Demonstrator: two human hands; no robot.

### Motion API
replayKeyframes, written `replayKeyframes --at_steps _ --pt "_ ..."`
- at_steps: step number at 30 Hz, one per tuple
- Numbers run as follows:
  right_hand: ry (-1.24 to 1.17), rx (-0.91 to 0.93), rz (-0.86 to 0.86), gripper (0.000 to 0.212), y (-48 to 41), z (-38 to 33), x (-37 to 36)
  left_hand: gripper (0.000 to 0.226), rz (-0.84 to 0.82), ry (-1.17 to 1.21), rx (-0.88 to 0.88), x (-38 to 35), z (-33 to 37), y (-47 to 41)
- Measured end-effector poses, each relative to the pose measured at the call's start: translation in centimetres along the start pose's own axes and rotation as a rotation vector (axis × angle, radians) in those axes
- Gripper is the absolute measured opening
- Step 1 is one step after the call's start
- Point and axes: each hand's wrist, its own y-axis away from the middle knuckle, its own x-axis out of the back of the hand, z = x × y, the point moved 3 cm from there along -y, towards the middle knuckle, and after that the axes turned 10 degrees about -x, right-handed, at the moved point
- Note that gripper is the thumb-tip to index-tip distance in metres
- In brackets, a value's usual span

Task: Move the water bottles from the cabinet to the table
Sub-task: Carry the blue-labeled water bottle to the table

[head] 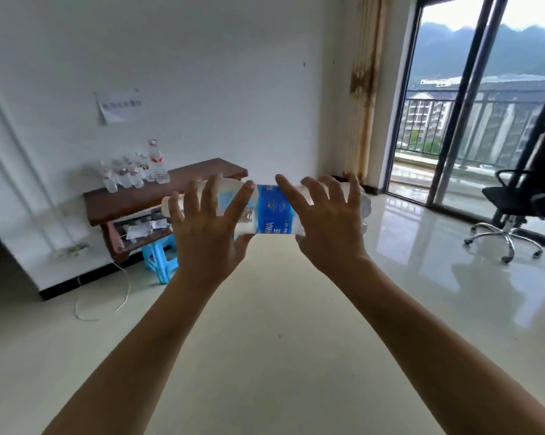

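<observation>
Right now, in the head view, you hold one large clear plastic water bottle with a blue label [277, 211] lying sideways in the air in front of you, above the pale floor [265, 340] and well apart from the bench. Your left hand [205, 224] grips the end toward the left, its fingers [213, 196] spread and curled over the top of the bottle. Your right hand [327, 221] grips the other end the same way, so both hands are wrapped round it and neither is empty. Ahead to the left stands the low dark brown wooden bench [202, 172] against the white wall [202, 73], and a cluster of small clear plastic bottles [130, 174] stands upright at its far left end. I judge the task well under way: several bottles are set down and this one is in transit. The cabinet is out of sight, so you cannot tell how many remain. What is left for this bottle is to carry it to the bench and stand it on the bare top.
</observation>
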Motion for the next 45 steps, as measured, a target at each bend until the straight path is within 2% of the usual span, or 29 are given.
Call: replayKeyframes --at_steps 2,7,11,16,23,31,35,39,45 --pt "-0.058 0.058 -0.007 0.107 -3.0 -3.5 -4.5 0.1 -0.059 -0.044 0.036 -3.5 -4.0 0.1" --pt "-0.128 0.19 0.017 0.118 -10.0 -12.5 -14.7 0.097 -0.074 -0.145 0.14 -11.7 -13.7 1.2" --pt "-0.182 0.238 -0.023 0.117 -15.3 -19.2 -21.9 0.091 -0.122 -0.15 0.198 -18.1 -21.6 0.8" --pt "-0.198 0.233 -0.012 0.114 -21.1 -22.3 -28.1 0.093 -0.107 -0.142 0.168 -24.4 -27.1 -2.2" --pt "-0.251 0.204 0.003 0.114 -29.0 -25.7 -40.1 0.093 -0.115 -0.123 0.18 -37.2 -34.3 -5.9" --pt "-0.336 0.173 -0.132 0.117 -40.1 -30.0 -59.3 0.092 -0.214 -0.14 0.132 -55.1 -43.5 -12.4" --pt "-0.373 0.227 -0.259 0.123 -46.7 -35.1 -66.4 0.089 -0.202 -0.218 0.144 -61.2 -49.9 -14.2" --pt "-0.433 0.338 -0.306 0.112 -50.5 -40.6 -71.8 0.088 -0.219 -0.239 0.203 -66.0 -56.0 -13.6" --pt "-0.487 0.386 -0.255 0.119 -55.1 -50.3 -80.4 0.084 -0.225 -0.28 0.286 -73.2 -65.4 -11.5"
